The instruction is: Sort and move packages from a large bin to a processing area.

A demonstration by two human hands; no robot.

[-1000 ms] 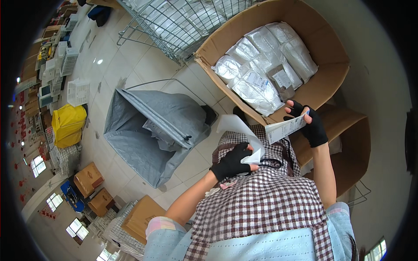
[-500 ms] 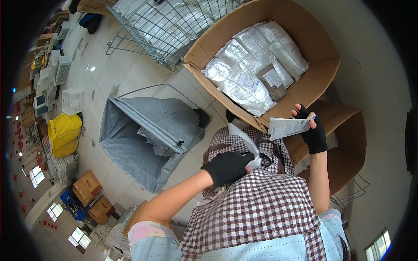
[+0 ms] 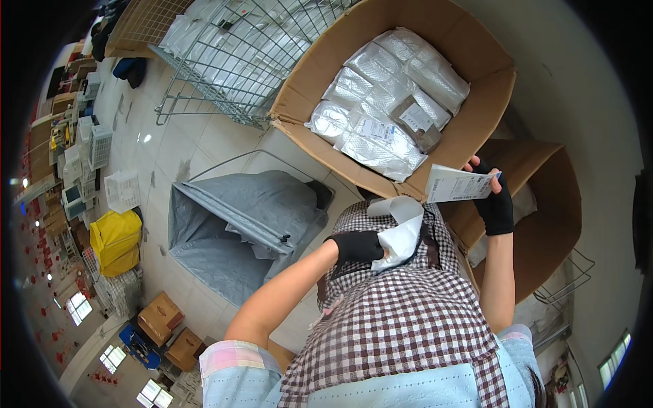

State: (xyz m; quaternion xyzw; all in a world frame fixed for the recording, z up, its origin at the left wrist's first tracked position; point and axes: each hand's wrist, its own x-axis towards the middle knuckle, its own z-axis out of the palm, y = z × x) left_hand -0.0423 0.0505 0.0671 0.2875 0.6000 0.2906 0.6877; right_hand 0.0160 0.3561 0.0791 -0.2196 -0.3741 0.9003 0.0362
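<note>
Left hand [image 3: 360, 247] closes around a curling white strip [image 3: 403, 230]. Right hand [image 3: 495, 209] pinches printed paper [image 3: 457, 185], which might slip if its fingertips loosen

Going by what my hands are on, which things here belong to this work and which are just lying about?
In use or close by:
- curled white strip, in the left hand
- printed sheets, in the right hand
- silvery packets in the nearest carton, likely

Apparently just lying about:
- grey bag
- yellow bag
- white basket
</note>
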